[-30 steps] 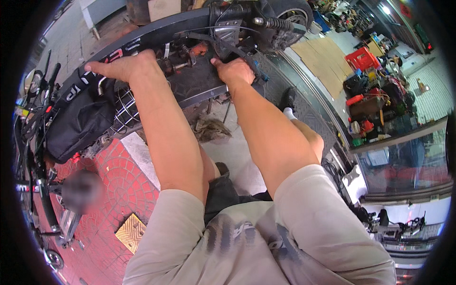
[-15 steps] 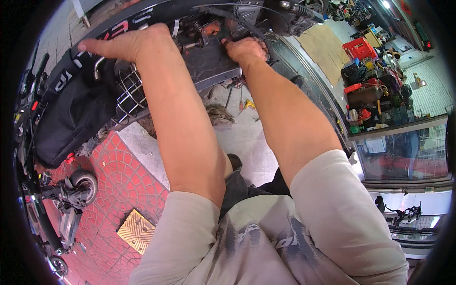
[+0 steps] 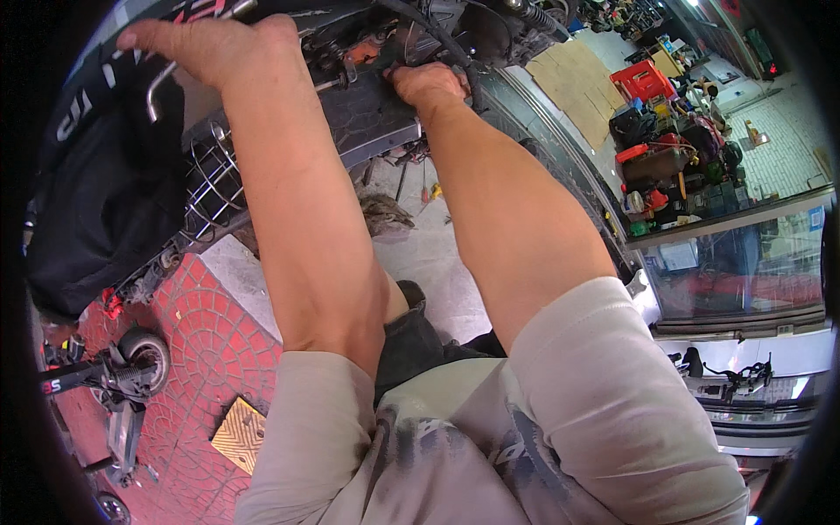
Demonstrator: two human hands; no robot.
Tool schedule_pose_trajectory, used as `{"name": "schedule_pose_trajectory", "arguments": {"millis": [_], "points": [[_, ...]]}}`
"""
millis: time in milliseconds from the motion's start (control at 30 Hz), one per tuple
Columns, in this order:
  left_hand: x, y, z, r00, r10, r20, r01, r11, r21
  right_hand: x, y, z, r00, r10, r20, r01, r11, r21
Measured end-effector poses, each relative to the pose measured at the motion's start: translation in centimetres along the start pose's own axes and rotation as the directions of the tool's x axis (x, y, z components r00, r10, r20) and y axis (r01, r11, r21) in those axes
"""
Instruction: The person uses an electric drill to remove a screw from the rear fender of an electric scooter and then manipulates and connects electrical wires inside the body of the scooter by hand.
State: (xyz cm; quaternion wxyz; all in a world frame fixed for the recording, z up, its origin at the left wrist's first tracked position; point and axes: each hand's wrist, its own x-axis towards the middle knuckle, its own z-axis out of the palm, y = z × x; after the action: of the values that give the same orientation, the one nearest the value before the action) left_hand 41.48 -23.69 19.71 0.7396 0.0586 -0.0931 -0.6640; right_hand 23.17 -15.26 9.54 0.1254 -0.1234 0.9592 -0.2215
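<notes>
My left hand (image 3: 227,52) is closed over the upper frame bar of a black scooter, thumb stretched along it and fingers mostly hidden. Just below is a bent silver tube (image 3: 159,96), beside a black bag (image 3: 105,201) and a wire basket (image 3: 214,184). My right hand (image 3: 430,86) has curled fingers gripping the scooter near a thick black cable, at the far end of the dark deck (image 3: 372,127); exactly which part it grips is unclear. An orange mechanism (image 3: 363,51) sits between my hands. A rag (image 3: 389,214) and screwdrivers (image 3: 424,192) lie beneath the deck.
Red paving (image 3: 201,306) at lower left holds another scooter (image 3: 127,385) and a yellow plate (image 3: 238,433). At right, beyond a metal threshold, are cardboard (image 3: 564,92), a red crate (image 3: 639,80), assorted clutter and a glass panel (image 3: 726,271).
The scooter and both hands have risen toward the top of the view, exposing more ground and tools beneath the deck. The grips look much the same.
</notes>
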Motion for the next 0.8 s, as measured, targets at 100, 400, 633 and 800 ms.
{"name": "schedule_pose_trajectory", "arguments": {"millis": [100, 400, 633, 800], "points": [[-2.4, -0.4, 4.5, 0.984, 0.126, 0.129, -0.122, 0.992, -0.034, 0.5, 0.6, -0.6, 0.998, -0.029, 0.05, 0.027, 0.999, 0.032], [1.1, -4.8, 6.9, 0.907, 0.187, 0.378, -0.108, 0.969, -0.221, -5.1, 8.3, -8.1, 0.743, -0.645, 0.18, 0.571, 0.75, 0.334], [-2.1, -7.6, 8.7, 0.749, 0.325, 0.577, -0.348, 0.934, -0.074, 6.1, 6.0, -27.3, 0.506, -0.763, -0.403, 0.862, 0.433, 0.262], [-0.5, -7.9, 10.0, 0.895, 0.231, 0.382, -0.357, 0.884, 0.302, 19.7, -4.3, -28.7, 0.469, -0.878, 0.098, 0.883, 0.464, -0.064]]}}
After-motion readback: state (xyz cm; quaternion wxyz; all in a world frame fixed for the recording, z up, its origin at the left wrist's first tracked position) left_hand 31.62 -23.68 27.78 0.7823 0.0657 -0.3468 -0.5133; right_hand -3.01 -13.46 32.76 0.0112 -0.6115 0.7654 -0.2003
